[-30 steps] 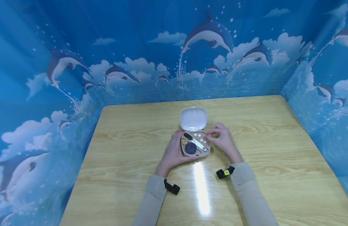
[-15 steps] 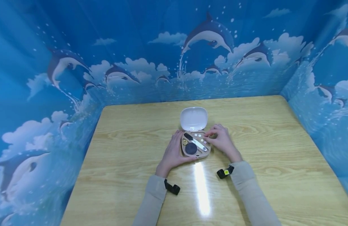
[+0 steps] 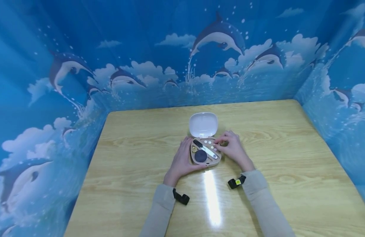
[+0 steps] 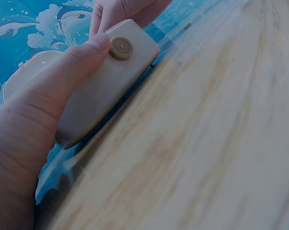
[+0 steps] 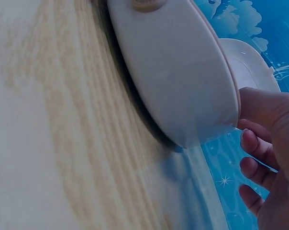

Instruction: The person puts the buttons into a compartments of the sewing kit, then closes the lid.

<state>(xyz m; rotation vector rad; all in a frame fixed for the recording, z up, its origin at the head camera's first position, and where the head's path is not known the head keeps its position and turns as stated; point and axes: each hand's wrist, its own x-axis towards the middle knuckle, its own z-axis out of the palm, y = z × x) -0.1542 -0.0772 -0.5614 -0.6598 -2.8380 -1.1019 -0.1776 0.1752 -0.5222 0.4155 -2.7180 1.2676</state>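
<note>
A small beige case (image 3: 205, 158) lies on the wooden table (image 3: 135, 154) with its white lid (image 3: 203, 124) swung open at the back. Its tray holds a black round piece, a metal tool with a black handle, a gold ring and small white buttons. My left hand (image 3: 183, 158) grips the case's left side; in the left wrist view its thumb (image 4: 63, 76) presses the case wall (image 4: 106, 91) beside a round clasp (image 4: 121, 48). My right hand (image 3: 222, 142) pinches the right rim, fingers curled. The thumb (image 5: 257, 105) touches the case (image 5: 178, 81); anything tiny between the fingertips is hidden.
Blue dolphin-print walls (image 3: 182, 59) close in the table on the left, back and right. A bright strip of glare (image 3: 210, 197) lies on the wood between my forearms. Black wrist straps (image 3: 236, 181) sit at both cuffs.
Almost nothing: my right hand's fingertips have crept slightly down and in over the tray's upper right corner. The left hand and case stay put.
</note>
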